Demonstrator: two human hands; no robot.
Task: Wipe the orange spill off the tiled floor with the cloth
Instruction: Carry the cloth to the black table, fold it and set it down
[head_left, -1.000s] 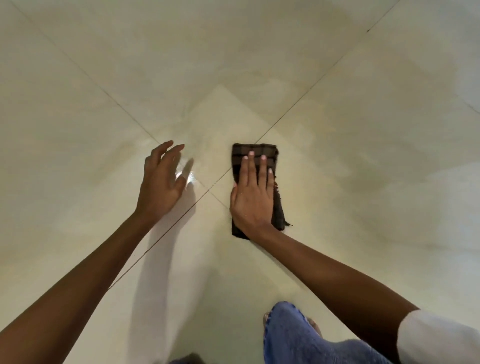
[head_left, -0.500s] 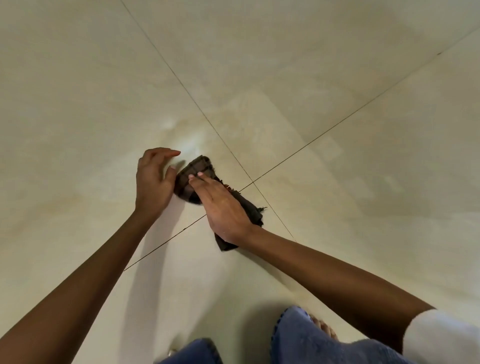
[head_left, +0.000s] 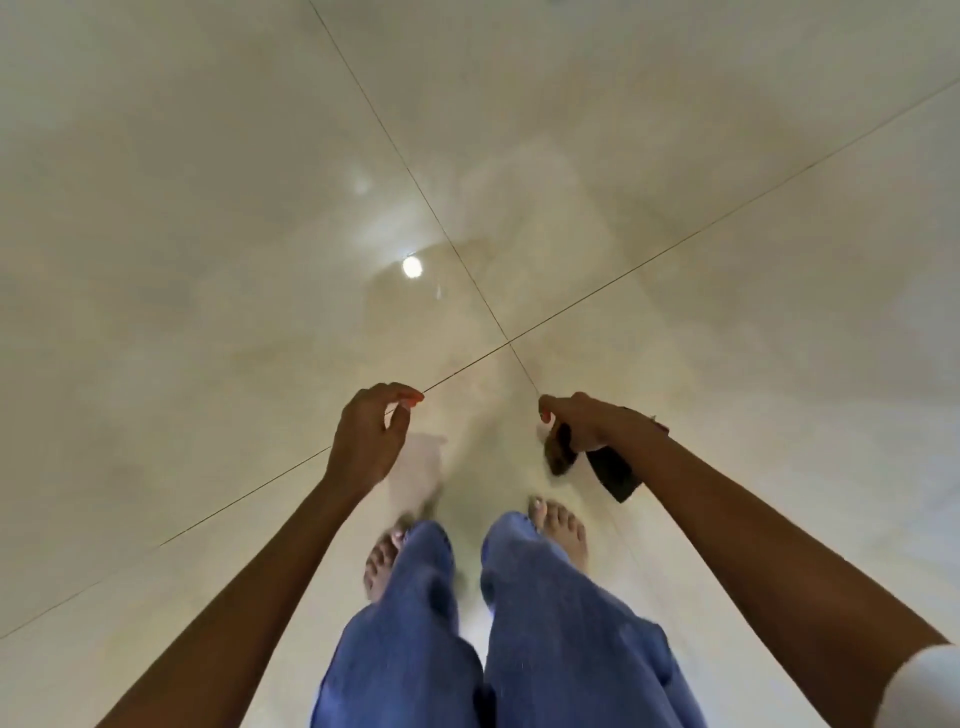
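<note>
I stand over the glossy cream tiled floor. My right hand is raised off the floor and closed around the dark checked cloth, which hangs bunched below the fist. My left hand hovers at the same height, its fingers curled and thumb close to the index finger. A pale blurred shape shows just under it; whether the hand holds it is unclear. No orange mark shows on the tiles in view.
Two thin grout lines cross at a joint just ahead of my hands. A ceiling lamp's reflection glints on the floor. My bare feet and blue jeans fill the bottom middle.
I have risen from crouching to standing. The cloth, pressed on the floor before, has been gathered up and lifted in my right hand. My left hand has lifted away from it.
</note>
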